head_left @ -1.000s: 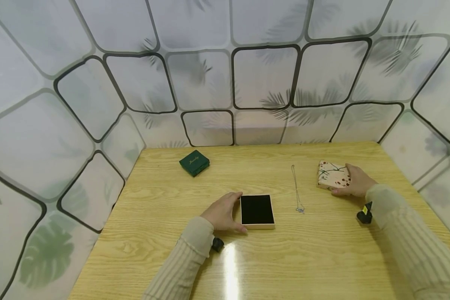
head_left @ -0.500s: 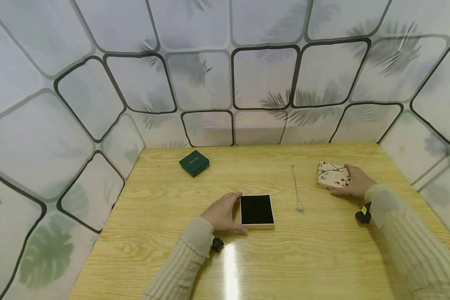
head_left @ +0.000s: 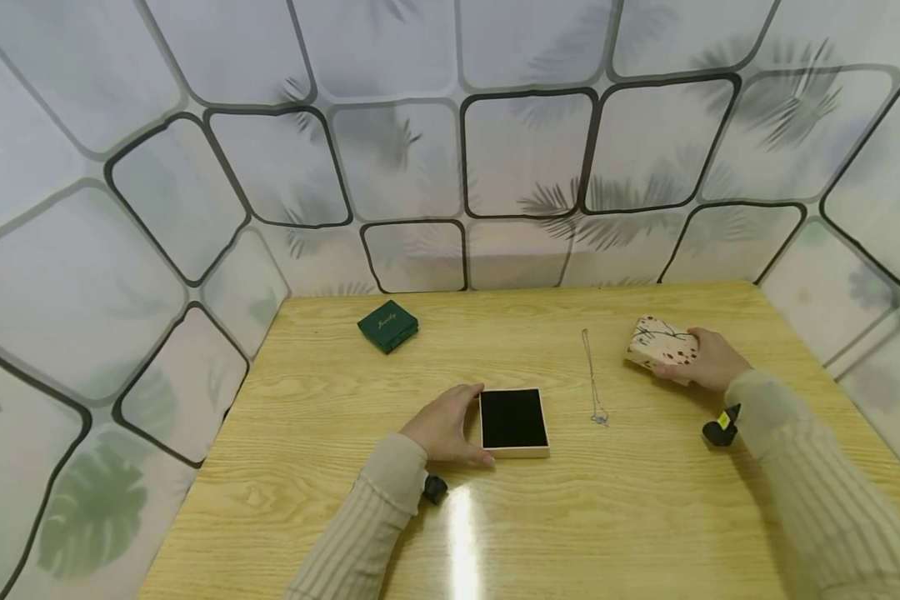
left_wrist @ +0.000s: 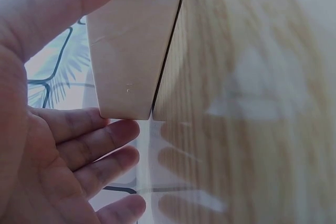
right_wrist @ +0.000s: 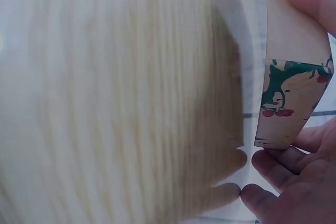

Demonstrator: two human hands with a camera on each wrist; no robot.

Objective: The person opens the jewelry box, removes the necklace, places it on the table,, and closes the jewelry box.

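Note:
Around the left end of an open jewelry box base (head_left: 521, 453), lined in black, my left hand (head_left: 446, 425) holds on with thumb and fingers. In the left wrist view the thumb lies along one pale side of the box base (left_wrist: 128, 56), which sits flat on the table. At the right, my right hand (head_left: 712, 362) grips the cream floral box lid (head_left: 656, 340) by its right side. The right wrist view shows this lid (right_wrist: 296, 93) raised off the tabletop, thumb on one side and fingers at the other. Between the two lies a thin chain necklace (head_left: 593, 387) with a small bluish pendant.
A small dark green jewelry box (head_left: 388, 327), with gold lettering on top, stands at the back left of the wooden table (head_left: 307, 467). Patterned cloth walls (head_left: 528, 154) rise behind the table and along both sides. Light glares on the wood near the front.
The floral lid has come up off the table in my right hand, moving slightly left and tilting. My left hand, the box base and the necklace stay put.

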